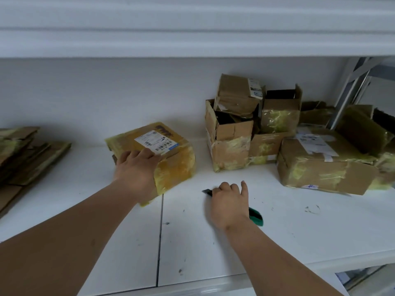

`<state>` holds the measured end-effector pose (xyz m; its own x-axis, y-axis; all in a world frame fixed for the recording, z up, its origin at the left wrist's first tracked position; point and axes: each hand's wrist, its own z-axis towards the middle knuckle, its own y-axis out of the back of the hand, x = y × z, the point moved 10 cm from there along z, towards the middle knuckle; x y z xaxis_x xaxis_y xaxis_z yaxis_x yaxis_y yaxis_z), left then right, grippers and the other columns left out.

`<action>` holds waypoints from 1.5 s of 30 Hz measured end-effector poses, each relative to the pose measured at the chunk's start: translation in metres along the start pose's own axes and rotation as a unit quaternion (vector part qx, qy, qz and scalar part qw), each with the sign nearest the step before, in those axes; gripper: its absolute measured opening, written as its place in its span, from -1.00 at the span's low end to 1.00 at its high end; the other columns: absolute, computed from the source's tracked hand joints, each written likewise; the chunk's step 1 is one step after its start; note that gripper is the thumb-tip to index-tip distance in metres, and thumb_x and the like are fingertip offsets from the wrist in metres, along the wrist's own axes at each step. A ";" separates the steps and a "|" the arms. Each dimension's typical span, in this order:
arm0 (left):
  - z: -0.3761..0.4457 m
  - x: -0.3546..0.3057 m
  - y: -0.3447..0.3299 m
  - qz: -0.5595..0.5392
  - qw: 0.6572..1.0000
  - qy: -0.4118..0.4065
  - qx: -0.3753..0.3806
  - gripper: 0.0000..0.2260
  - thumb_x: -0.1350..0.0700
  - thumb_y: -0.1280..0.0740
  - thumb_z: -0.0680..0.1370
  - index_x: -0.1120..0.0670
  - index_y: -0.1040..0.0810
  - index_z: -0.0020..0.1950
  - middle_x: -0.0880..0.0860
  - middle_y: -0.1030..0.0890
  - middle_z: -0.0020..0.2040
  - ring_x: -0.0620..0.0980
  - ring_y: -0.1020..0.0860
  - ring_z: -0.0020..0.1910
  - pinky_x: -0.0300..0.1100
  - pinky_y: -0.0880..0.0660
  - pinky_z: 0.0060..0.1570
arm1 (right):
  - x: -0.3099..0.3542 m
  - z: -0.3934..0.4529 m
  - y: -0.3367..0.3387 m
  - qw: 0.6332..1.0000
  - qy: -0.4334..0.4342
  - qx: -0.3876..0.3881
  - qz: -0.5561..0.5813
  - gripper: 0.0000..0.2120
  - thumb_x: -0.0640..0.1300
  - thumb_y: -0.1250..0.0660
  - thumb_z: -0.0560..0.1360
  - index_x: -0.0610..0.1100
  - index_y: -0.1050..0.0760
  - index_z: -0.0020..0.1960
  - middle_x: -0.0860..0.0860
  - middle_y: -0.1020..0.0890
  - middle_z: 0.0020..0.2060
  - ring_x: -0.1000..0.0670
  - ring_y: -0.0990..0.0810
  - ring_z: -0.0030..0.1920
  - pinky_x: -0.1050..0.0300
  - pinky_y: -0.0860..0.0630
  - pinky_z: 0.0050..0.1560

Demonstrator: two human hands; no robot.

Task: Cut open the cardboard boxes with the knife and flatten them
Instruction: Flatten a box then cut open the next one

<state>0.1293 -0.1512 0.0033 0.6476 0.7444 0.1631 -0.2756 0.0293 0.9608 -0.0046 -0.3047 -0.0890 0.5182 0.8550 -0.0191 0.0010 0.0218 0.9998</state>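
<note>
Both forearms are bare to the frame edge, and the hands, left hand [136, 167] and right hand [229, 202], are ungloved.

A white shelf board [277, 227] runs across the scene, scuffed with dark marks, with a dark seam [160, 238] from near to far left of centre. Behind it stands a plain white wall [106, 92]. Another white shelf [192, 28] hangs overhead. A grey metal upright [350, 90] leans at far right. The light is soft and even.
</note>
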 end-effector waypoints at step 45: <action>-0.019 0.059 -0.021 -0.063 0.996 -0.052 0.036 -0.40 -0.16 0.00 0.51 -0.13 -0.04 0.57 -0.04 -0.02 0.61 0.07 -0.04 0.57 0.17 -0.03 0.49 | 0.019 -0.019 -0.010 0.985 -0.154 0.012 0.078 -0.47 -0.13 0.00 0.59 -0.19 -0.08 0.54 -0.13 -0.15 0.52 -0.17 -0.09 0.54 -0.19 0.10 0.54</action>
<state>0.1597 -0.0952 -0.0115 0.7448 0.6647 0.0588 -0.1379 0.0671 0.9882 -0.0106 -0.2789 -0.0995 0.7492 0.6485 0.1346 -0.0809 -0.1120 0.9904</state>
